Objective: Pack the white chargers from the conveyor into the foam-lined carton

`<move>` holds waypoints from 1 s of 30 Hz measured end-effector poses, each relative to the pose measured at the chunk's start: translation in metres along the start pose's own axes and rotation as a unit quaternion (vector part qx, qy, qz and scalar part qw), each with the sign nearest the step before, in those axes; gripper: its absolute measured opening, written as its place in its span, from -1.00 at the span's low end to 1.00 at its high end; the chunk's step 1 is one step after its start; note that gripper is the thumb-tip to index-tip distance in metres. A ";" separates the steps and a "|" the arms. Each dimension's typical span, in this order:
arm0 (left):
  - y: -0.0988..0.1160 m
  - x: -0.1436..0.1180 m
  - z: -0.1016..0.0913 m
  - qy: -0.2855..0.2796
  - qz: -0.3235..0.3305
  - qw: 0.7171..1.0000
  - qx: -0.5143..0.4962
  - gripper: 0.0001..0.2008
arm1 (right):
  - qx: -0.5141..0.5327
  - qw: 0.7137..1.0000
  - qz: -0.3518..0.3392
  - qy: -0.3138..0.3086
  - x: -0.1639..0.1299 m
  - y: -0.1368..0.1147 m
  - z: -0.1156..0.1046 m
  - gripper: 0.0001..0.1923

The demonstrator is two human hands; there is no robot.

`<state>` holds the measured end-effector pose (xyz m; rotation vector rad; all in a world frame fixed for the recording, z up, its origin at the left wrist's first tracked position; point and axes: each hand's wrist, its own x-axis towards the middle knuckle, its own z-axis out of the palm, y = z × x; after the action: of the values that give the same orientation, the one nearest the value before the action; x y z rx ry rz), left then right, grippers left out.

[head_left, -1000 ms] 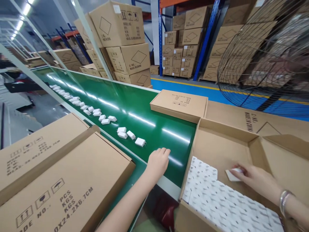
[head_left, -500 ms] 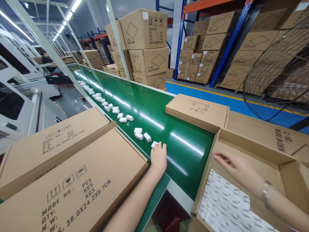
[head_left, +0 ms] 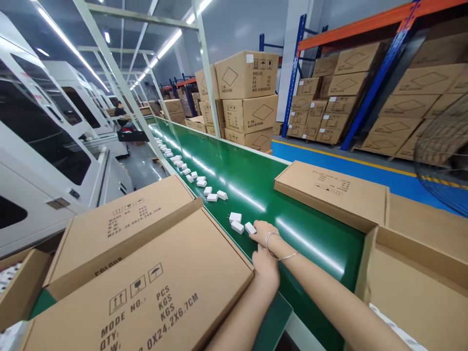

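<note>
The head view shows, at far left, white machine cabinets (head_left: pixel 44 146); next come two flat cardboard boxes (head_left: pixel 139 273) at the near edge of the green conveyor belt (head_left: pixel 256 185); a long file of small white chargers (head_left: pixel 212 195) lies along the belt's left side, and the nearest three (head_left: pixel 239 224) sit just beyond the hands. The left hand (head_left: pixel 266 267) rests low at the belt edge, its fingers hidden, so I cannot tell its grip; the right hand (head_left: pixel 263 233), a bangle at the wrist, crosses above it and touches the closest charger (head_left: pixel 250 227), whether closed on it is unclear. These chargers look light, rigid and smooth; pinching the flat sides, clear of the prongs, seems best. Further right lie a closed flat box (head_left: pixel 332 192) and an open carton (head_left: pixel 413 278).
</note>
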<state>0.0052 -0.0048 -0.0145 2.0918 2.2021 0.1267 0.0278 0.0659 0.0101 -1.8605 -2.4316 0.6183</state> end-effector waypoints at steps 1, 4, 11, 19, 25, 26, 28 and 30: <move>0.000 -0.001 -0.001 -0.005 0.005 1.000 -0.005 -0.71 | -0.003 1.000 0.001 -0.003 0.003 0.002 0.000 -0.73; 0.002 -0.008 -0.007 -0.013 0.014 1.000 -0.011 -0.72 | -0.003 1.000 -0.003 -0.010 0.004 0.021 -0.011 -0.73; 0.000 -0.012 -0.015 -0.047 0.015 0.997 -0.057 -0.80 | 0.038 0.992 0.050 -0.112 -0.024 0.105 -0.047 -0.77; -0.004 -0.010 -0.011 -0.112 0.106 0.983 -0.102 -0.51 | 0.181 0.954 0.044 -0.236 -0.070 0.105 -0.020 -0.42; -0.005 -0.013 -0.013 -0.100 0.164 0.979 -0.071 -0.52 | 0.062 0.991 0.050 -0.110 -0.056 0.085 -0.029 -0.66; -0.004 -0.013 -0.013 -0.094 0.168 0.979 -0.069 -0.54 | 0.046 0.995 0.043 -0.077 -0.051 0.076 -0.033 -0.69; -0.002 -0.012 -0.012 -0.103 0.167 0.979 -0.059 -0.58 | 0.028 0.999 0.012 -0.030 -0.041 0.055 -0.035 -0.70; -0.001 -0.011 -0.009 -0.125 0.176 0.975 -0.046 -0.64 | 0.021 0.999 -0.029 -0.022 -0.031 0.030 -0.031 -0.68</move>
<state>0.0038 -0.0155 -0.0058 2.2801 1.6434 -0.0081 0.0719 0.0527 0.0362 -1.7717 -2.4703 0.7097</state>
